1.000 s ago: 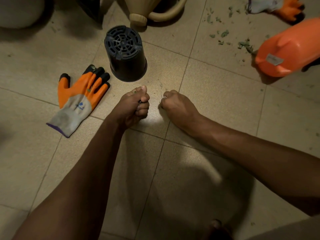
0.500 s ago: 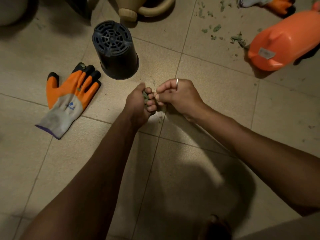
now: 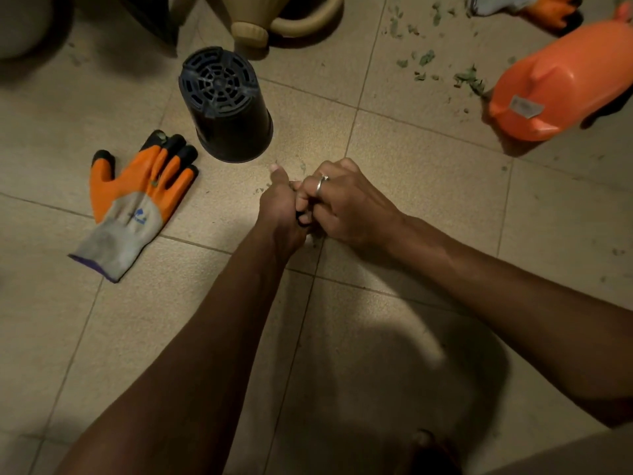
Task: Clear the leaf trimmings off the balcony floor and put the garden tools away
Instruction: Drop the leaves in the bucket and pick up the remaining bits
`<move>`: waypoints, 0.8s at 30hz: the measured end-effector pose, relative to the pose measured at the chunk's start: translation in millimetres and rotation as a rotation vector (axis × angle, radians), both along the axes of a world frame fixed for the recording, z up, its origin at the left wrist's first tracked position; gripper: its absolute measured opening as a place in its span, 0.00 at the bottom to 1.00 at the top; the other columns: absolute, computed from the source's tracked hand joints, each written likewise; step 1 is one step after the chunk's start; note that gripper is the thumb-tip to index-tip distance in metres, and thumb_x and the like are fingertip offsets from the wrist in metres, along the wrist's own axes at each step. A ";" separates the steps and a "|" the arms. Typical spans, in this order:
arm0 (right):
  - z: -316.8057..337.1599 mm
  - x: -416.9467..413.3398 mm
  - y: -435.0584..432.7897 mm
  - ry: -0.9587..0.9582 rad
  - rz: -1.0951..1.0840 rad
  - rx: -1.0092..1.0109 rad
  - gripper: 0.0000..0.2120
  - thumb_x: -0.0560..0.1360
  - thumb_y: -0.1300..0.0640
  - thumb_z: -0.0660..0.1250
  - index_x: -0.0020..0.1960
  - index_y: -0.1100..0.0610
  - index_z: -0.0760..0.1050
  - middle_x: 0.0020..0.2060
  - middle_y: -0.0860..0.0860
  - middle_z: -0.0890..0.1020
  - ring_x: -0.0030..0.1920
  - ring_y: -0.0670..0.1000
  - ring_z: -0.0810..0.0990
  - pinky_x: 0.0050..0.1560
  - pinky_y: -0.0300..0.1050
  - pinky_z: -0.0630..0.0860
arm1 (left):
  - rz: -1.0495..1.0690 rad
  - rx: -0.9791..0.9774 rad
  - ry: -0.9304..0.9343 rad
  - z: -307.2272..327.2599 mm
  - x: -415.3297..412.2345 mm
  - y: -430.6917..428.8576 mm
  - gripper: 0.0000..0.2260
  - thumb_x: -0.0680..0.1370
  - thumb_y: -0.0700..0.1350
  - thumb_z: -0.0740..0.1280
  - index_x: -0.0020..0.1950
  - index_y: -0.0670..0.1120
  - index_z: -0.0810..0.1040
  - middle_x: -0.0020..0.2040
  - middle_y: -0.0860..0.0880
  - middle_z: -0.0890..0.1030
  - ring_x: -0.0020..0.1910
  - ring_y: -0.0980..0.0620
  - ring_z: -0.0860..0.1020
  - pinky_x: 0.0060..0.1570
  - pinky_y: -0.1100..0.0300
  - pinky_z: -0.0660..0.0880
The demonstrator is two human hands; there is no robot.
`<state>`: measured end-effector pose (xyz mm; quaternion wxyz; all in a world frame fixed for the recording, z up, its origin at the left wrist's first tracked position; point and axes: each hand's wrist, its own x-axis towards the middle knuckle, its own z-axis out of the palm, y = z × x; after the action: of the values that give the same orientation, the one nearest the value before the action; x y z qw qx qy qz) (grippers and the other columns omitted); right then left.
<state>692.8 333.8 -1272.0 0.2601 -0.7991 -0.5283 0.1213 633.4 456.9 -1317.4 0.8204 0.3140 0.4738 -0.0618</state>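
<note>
My left hand (image 3: pixel 279 209) is curled into a fist just above the tiled floor (image 3: pixel 394 159), with gathered leaf trimmings mostly hidden inside it. My right hand (image 3: pixel 346 204), wearing a ring, presses its curled fingertips into the opening of that fist. A few tiny leaf bits (image 3: pixel 260 190) lie on the tile by my left hand. A larger scatter of green leaf trimmings (image 3: pixel 428 60) lies at the far right, beside an orange plastic sprayer (image 3: pixel 561 84) on its side.
An upturned black plastic pot (image 3: pixel 226 108) stands just beyond my hands. An orange and grey glove (image 3: pixel 137 200) lies flat to the left; a second glove (image 3: pixel 534 5) sits at the top right. A beige watering can (image 3: pixel 260 18) is at the top edge.
My hands were apart on the floor, then lifted and came together. My right fingertips now press into my left fist. The view shifted slightly.
</note>
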 end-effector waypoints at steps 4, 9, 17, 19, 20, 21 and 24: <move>-7.0 12.6 -21.9 0.055 -0.131 0.249 0.14 0.72 0.68 0.64 0.50 0.58 0.85 0.48 0.51 0.86 0.50 0.50 0.81 0.58 0.47 0.75 | 0.005 0.011 -0.008 5.3 10.9 -3.8 0.24 0.85 0.64 0.52 0.38 0.48 0.66 0.26 0.52 0.65 0.22 0.57 0.60 0.20 0.65 0.59; -39.0 51.0 -61.0 0.096 -0.427 0.261 0.09 0.76 0.64 0.69 0.55 0.60 0.83 0.57 0.53 0.83 0.60 0.51 0.79 0.62 0.55 0.76 | 0.034 -0.180 -0.079 10.7 26.4 -9.3 0.25 0.86 0.60 0.55 0.32 0.50 0.65 0.25 0.54 0.61 0.22 0.57 0.57 0.17 0.64 0.55; -64.7 80.5 -87.9 -0.185 -0.589 -0.134 0.24 0.78 0.45 0.65 0.72 0.52 0.71 0.74 0.51 0.68 0.76 0.52 0.63 0.77 0.56 0.56 | 0.011 -0.295 -0.112 15.0 60.3 -29.3 0.25 0.87 0.55 0.55 0.29 0.51 0.63 0.25 0.54 0.59 0.22 0.57 0.56 0.18 0.65 0.51; -64.1 82.0 -87.7 -0.190 -0.623 -0.157 0.25 0.78 0.45 0.64 0.73 0.52 0.69 0.76 0.51 0.66 0.77 0.52 0.61 0.77 0.56 0.53 | 0.012 -0.303 -0.126 16.5 71.5 -34.4 0.24 0.87 0.55 0.56 0.31 0.50 0.65 0.26 0.54 0.60 0.22 0.58 0.57 0.17 0.65 0.53; -64.7 82.9 -87.9 -0.191 -0.637 -0.159 0.26 0.78 0.45 0.64 0.73 0.52 0.69 0.76 0.51 0.66 0.77 0.52 0.60 0.78 0.56 0.53 | 0.010 -0.303 -0.139 16.1 77.5 -36.3 0.23 0.87 0.56 0.56 0.33 0.50 0.66 0.26 0.54 0.60 0.22 0.58 0.57 0.17 0.65 0.54; -65.9 83.0 -88.1 -0.191 -0.646 -0.157 0.26 0.78 0.45 0.64 0.73 0.52 0.69 0.76 0.51 0.66 0.78 0.52 0.60 0.78 0.56 0.53 | 0.008 -0.300 -0.157 15.1 82.5 -38.1 0.22 0.87 0.56 0.56 0.35 0.50 0.66 0.27 0.54 0.61 0.22 0.58 0.57 0.17 0.65 0.55; -67.1 84.9 -87.1 -0.171 -0.665 -0.168 0.27 0.78 0.44 0.64 0.74 0.52 0.68 0.77 0.52 0.65 0.78 0.52 0.60 0.77 0.57 0.53 | -0.010 -0.303 -0.204 14.0 99.5 -46.3 0.20 0.87 0.57 0.55 0.39 0.49 0.67 0.29 0.54 0.65 0.22 0.58 0.58 0.17 0.65 0.57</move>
<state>777.7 246.7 -1339.1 0.1735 -0.9532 -0.2474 0.0056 732.9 410.6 -1303.4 0.9017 0.1939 0.3720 -0.1044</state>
